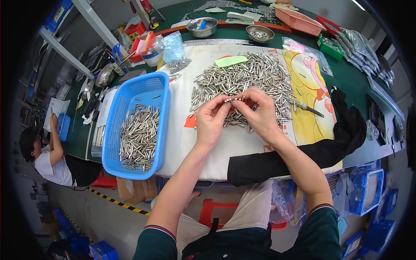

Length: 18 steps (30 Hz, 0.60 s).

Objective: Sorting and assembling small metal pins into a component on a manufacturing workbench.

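Note:
My left hand (211, 118) and my right hand (259, 112) meet over the near edge of a big heap of small metal pins (255, 73) on a white cloth (208, 151). Between the fingertips of both hands I hold a short row of pins (234, 99) with their pale ends lined up. A blue plastic basket (152, 86) to my left holds several more of the same pins (138, 135).
A black cloth (329, 147) lies over the table's near right edge. A dark-handled tool (310, 108) rests right of the heap. Two metal bowls (202, 27) and an orange tray (299, 21) stand at the back. Another person (45, 158) sits far left.

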Available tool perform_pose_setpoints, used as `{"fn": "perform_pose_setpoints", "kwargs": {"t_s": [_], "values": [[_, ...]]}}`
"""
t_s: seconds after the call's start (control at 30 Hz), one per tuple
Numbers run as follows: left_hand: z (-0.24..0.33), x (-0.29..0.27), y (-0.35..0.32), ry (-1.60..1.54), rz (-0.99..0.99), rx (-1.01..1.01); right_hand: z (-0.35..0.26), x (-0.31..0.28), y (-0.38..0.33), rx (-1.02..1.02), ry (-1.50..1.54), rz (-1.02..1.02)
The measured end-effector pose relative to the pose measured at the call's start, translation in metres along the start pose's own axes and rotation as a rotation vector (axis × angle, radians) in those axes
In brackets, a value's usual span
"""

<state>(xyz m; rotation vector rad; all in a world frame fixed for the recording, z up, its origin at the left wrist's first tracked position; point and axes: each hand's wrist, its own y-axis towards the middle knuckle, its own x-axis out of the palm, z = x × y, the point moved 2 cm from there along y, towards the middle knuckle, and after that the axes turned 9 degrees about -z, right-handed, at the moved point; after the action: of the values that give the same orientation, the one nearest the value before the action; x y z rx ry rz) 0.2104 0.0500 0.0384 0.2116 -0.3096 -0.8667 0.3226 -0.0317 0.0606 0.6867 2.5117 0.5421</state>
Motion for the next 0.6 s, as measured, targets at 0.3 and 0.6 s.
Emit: {"fn": "perform_pose_setpoints", "kwargs": {"t_s": [0.3,0.6], "values": [[0.0006,-0.0031,-0.0004,-0.037,-0.034,0.033,-0.0055,0.0053,-0.0013,-0.12,-0.067,0.044],[0.0002,-0.0029,0.0016,-0.061,-0.018,0.051,-0.0103,0.0048,-0.0028,-0.122,-0.118,0.083]]}}
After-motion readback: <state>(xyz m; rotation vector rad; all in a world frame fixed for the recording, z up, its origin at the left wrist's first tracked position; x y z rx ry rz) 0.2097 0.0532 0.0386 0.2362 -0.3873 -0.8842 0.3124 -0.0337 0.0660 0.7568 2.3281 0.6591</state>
